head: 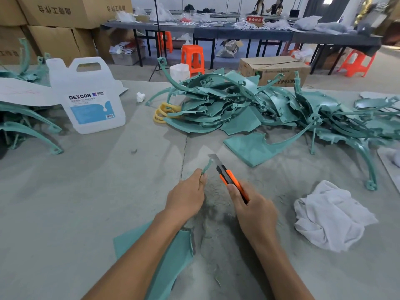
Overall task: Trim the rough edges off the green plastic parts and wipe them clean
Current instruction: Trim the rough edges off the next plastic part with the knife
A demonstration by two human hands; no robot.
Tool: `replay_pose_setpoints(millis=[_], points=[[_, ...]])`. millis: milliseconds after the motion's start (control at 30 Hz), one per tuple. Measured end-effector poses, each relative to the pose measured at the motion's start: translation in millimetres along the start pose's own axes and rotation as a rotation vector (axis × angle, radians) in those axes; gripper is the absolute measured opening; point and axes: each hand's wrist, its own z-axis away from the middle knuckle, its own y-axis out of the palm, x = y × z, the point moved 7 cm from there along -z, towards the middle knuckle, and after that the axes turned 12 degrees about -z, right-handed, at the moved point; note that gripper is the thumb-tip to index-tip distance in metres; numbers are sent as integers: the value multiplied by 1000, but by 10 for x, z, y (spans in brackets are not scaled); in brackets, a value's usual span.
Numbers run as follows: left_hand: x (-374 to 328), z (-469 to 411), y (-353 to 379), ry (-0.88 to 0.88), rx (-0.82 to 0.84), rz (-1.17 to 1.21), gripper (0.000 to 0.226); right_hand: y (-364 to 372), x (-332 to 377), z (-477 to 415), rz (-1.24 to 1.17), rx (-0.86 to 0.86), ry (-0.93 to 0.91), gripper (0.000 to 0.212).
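My left hand (186,195) pinches a thin green strip (206,166), perhaps the tip of the green part (173,254) under my forearm. My right hand (254,210) clamps the orange knife (231,178), blade just beside the strip; the white cloth (331,215) lies right.

Factory finishing workshop.
Green parts (249,105) heaped on a worktop (86,191); beyond them cartons (60,22), stools (192,58), long sorting tables (238,32).

The left grip (186,198) pinches a thin green strip (207,166) above the counter (86,202); the right grip (253,211) holds an orange utility knife (227,177), blade out, just beside it. A white cloth (331,217) lies near.
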Motion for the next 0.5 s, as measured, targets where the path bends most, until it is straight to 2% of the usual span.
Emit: replay_pose_setpoints(millis=[300, 400, 500], points=[[-7, 5, 5, 4, -2, 27, 34, -10, -55, -11, 24, -21, 35, 39], [-17, 12, -12, 17, -19, 9, 34, -18, -40, 5, -20, -32, 7, 33], [-59, 46, -15, 34, -48, -24, 30, -29, -83, -22, -57, -37, 67, 38]])
